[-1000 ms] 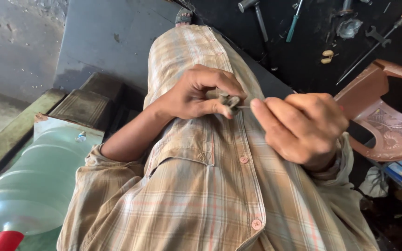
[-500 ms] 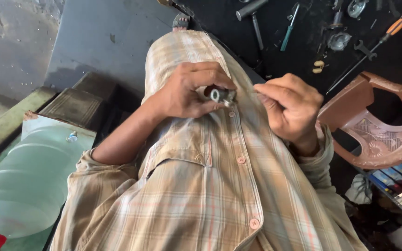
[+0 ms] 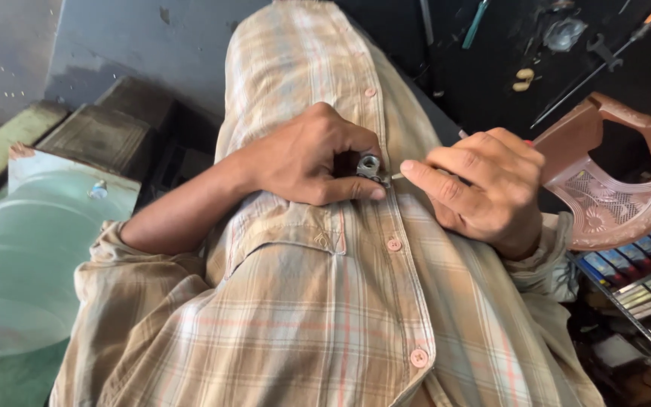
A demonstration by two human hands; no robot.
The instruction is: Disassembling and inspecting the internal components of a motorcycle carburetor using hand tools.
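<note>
My left hand [image 3: 310, 162] rests against the front of my plaid shirt [image 3: 325, 301] and pinches a small silver metal fitting [image 3: 368, 166] between thumb and fingers. My right hand [image 3: 484, 188] is just to its right, curled around a thin metal tool [image 3: 396, 176] whose tip touches the fitting. Most of the tool is hidden in my fist; only a bit of red shows behind the knuckles.
A brown plastic chair [image 3: 612, 181] stands at the right, above a rack of small coloured boxes [image 3: 642, 271]. A big pale green bottle [image 3: 16, 271] with a red cap lies at the left. An orange-handled screwdriver [image 3: 642, 26] and other tools lie on the dark floor beyond.
My right hand has come closer to the left hand, bringing the tool tip onto the fitting. The left hand keeps its grip, and the view has shifted slightly.
</note>
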